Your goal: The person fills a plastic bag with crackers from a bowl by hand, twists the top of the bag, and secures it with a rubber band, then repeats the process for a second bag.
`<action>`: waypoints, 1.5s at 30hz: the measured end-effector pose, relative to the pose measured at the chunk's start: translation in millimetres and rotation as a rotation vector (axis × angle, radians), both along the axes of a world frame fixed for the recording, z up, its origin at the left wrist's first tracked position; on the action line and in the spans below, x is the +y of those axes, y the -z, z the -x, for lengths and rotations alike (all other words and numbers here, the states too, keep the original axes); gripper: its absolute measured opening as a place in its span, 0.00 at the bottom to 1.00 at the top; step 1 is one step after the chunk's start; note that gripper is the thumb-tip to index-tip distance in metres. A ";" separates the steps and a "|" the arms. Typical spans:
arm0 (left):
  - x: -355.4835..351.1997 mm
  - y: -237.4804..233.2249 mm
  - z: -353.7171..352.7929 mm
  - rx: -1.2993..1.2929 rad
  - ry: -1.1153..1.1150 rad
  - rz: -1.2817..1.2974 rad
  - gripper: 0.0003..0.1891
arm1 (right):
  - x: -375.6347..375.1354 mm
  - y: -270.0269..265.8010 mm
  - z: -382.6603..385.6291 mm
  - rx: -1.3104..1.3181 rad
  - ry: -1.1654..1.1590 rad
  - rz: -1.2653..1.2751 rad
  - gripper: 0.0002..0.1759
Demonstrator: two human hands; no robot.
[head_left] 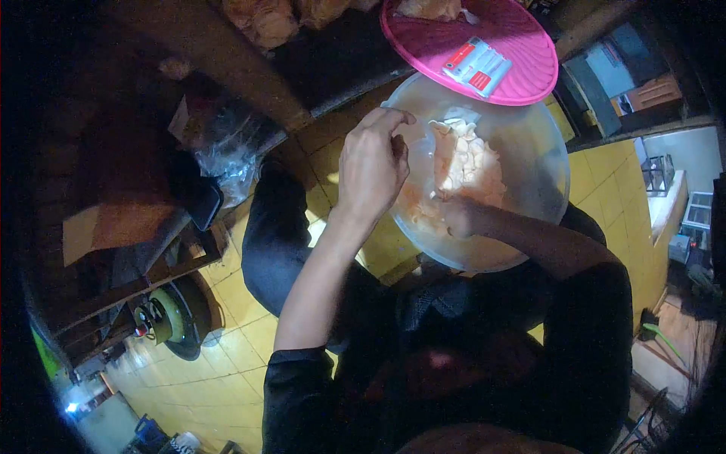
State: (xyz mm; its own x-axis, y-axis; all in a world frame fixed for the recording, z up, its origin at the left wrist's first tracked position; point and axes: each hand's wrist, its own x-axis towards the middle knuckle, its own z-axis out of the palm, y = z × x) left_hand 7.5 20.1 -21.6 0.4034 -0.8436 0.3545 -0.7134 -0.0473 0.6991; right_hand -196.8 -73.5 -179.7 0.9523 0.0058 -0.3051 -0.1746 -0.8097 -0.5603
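A large translucent round tub (541,163) stands in front of my body, with an orange-brown mass and a pale creamy heap (465,163) inside it. My left hand (376,157) is at the tub's left rim, its fingers curled over the edge and closed on it. Inside the tub, my right hand (463,216) is down in the orange-brown mass (427,200) with its fingers closed; what they hold, if anything, is hidden. A small white bit shows beside those fingers.
A pink round lid (529,57) carries a red-and-white packet (478,66) beyond the tub. Crumpled clear plastic (231,155) and a cardboard box (113,227) lie to the left. Yellow tiles (242,340) cover the floor; a green round object (178,321) is at lower left.
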 end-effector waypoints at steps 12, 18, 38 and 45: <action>-5.2 -5.0 12.2 0.201 0.046 -0.118 0.25 | -47.7 -132.9 -15.9 -0.367 0.327 -0.112 0.21; -8.8 -1.2 21.0 0.388 0.123 -0.158 0.29 | -43.9 -166.7 -28.3 -0.461 0.676 -0.649 0.24; -5.3 5.4 32.4 0.287 0.220 -0.111 0.25 | -44.8 -141.4 -39.8 -0.335 0.497 -0.596 0.39; -3.0 8.4 20.4 0.203 0.141 -0.117 0.25 | -42.5 -139.7 -48.8 -0.569 0.463 -0.099 0.33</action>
